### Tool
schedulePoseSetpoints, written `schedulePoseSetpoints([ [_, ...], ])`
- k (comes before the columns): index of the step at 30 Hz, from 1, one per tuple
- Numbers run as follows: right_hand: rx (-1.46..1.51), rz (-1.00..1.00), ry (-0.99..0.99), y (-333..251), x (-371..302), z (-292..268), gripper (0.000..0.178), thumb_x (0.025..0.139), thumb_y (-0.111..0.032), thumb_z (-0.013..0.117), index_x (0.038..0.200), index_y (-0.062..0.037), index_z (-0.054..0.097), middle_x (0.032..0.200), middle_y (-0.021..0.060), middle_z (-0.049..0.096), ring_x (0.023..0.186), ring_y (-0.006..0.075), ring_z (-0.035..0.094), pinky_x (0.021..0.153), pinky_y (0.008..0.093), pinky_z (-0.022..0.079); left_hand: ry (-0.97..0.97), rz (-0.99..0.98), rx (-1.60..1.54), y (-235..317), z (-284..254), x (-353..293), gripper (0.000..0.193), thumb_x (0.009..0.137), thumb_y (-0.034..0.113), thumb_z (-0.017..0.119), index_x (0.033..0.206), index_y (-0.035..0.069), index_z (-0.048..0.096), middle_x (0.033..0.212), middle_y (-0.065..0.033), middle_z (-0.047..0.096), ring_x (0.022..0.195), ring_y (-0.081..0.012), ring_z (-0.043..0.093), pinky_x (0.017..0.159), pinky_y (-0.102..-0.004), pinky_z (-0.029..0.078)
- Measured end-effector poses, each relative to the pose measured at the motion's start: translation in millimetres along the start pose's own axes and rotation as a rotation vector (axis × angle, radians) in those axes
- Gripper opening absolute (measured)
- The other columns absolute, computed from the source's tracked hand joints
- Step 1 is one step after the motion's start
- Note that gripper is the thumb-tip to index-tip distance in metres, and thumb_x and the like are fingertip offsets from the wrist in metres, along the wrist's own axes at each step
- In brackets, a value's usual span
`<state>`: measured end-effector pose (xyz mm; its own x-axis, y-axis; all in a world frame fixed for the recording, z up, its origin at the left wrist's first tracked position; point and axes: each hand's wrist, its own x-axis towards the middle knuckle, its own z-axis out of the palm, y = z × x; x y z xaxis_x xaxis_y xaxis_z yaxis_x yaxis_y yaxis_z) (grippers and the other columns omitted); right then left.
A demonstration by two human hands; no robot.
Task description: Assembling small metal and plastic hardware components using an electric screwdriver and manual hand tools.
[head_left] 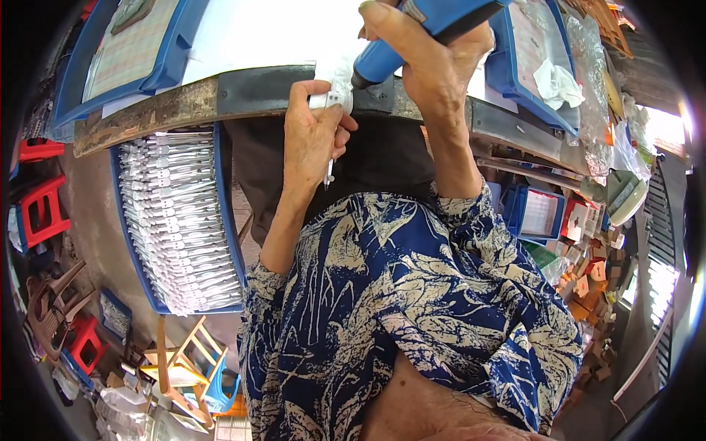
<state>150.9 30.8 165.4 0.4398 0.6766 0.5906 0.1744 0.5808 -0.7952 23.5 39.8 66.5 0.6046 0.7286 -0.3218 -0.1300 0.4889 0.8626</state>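
Note:
At the near edge of the workbench, my left hand is closed around a small white plastic part with a thin metal rod pointing down below the fingers. My right hand grips a blue power screwdriver, partly cut off by the upper edge. Its dark nose comes down to the right side of the white part, touching or nearly so; the tip itself is hidden. Many similar white parts with metal rods lie stacked in rows in a blue tray to the left, below bench height.
Blue trays stand on the bench at left and right; crumpled white plastic lies in the right one. Red stools and a wooden chair are on the left floor. Cardboard pieces pile up at right.

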Motion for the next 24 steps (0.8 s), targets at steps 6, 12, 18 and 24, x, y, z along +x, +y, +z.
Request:
schedulePoseSetpoints([
  [6, -0.111, 0.205, 0.075, -9.4, 0.8, -1.4, 0.042, 0.067, 0.000, 0.070, 0.103, 0.0039, 0.049, 0.069, 0.0026, 0.055, 0.060, 0.0083, 0.052, 0.056, 0.0211, 0.043, 0.022, -0.035, -0.037, 2.0, 7.7, 0.9, 0.030, 0.084, 0.000, 0.047, 0.111, 0.001, 0.034, 0.070, -0.0172, 0.056, 0.047, -0.0081, 0.041, 0.036, -0.0187, 0.028],
  [12, -0.034, 0.170, 0.079, -13.6, 5.7, 0.3, 0.041, 0.066, -0.001, 0.071, 0.102, 0.0040, 0.051, 0.069, 0.0013, 0.054, 0.060, 0.0084, 0.051, 0.056, 0.0216, 0.041, 0.037, -0.029, -0.043, 6.0, 11.2, 0.7, 0.023, 0.085, -0.002, 0.043, 0.105, 0.001, 0.034, 0.065, -0.0134, 0.055, 0.045, -0.0077, 0.043, 0.035, -0.0197, 0.029],
  [18, 0.008, 0.220, 0.109, -21.2, 1.1, 5.1, 0.038, 0.069, -0.007, 0.072, 0.100, 0.0035, 0.052, 0.069, 0.0017, 0.055, 0.060, 0.0086, 0.053, 0.056, 0.0221, 0.042, 0.011, -0.031, -0.071, 0.4, 13.0, 5.9, 0.021, 0.086, -0.003, 0.044, 0.104, 0.002, 0.033, 0.064, -0.0128, 0.055, 0.046, -0.0078, 0.043, 0.035, -0.0193, 0.029],
  [24, 0.055, 0.284, 0.113, -27.4, 2.3, 11.9, 0.037, 0.071, -0.009, 0.071, 0.101, 0.0022, 0.052, 0.070, 0.0031, 0.057, 0.059, 0.0097, 0.056, 0.055, 0.0228, 0.044, 0.029, -0.039, -0.079, 1.6, 9.7, 4.6, 0.022, 0.086, -0.003, 0.044, 0.104, 0.003, 0.032, 0.064, -0.0127, 0.054, 0.046, -0.0078, 0.043, 0.035, -0.0191, 0.029],
])
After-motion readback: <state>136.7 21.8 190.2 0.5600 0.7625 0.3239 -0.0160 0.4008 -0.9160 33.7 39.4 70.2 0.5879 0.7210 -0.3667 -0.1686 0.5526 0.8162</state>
